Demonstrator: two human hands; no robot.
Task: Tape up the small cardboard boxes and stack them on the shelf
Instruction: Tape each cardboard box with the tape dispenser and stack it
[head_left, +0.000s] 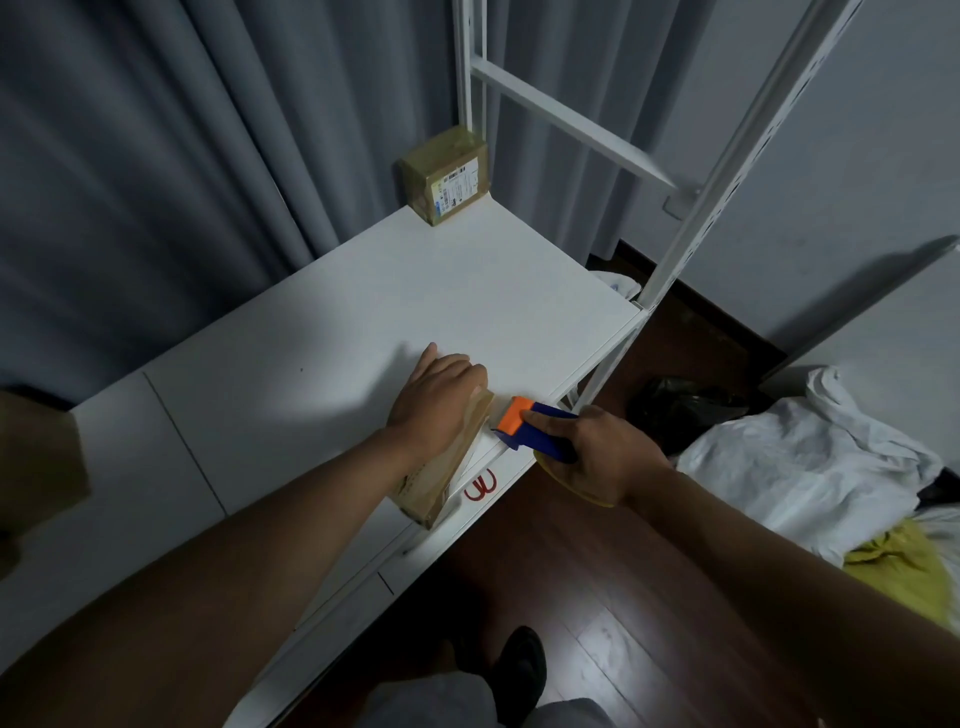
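Observation:
A small cardboard box (439, 483) lies at the front edge of the white shelf board (332, 332). My left hand (439, 402) lies on top of it, fingers curled over its far end. My right hand (592, 452) grips a blue and orange tape dispenser (530, 423), whose orange head sits at the box's right end. A second, taped box (448, 174) stands at the far back corner of the shelf beside the white upright.
Red-handled scissors (480, 486) lie on the shelf just right of the near box. White shelf posts (727, 150) rise at the right. Grey curtains (156, 156) hang behind. White and yellow cloth (800, 467) is piled on the wooden floor to the right.

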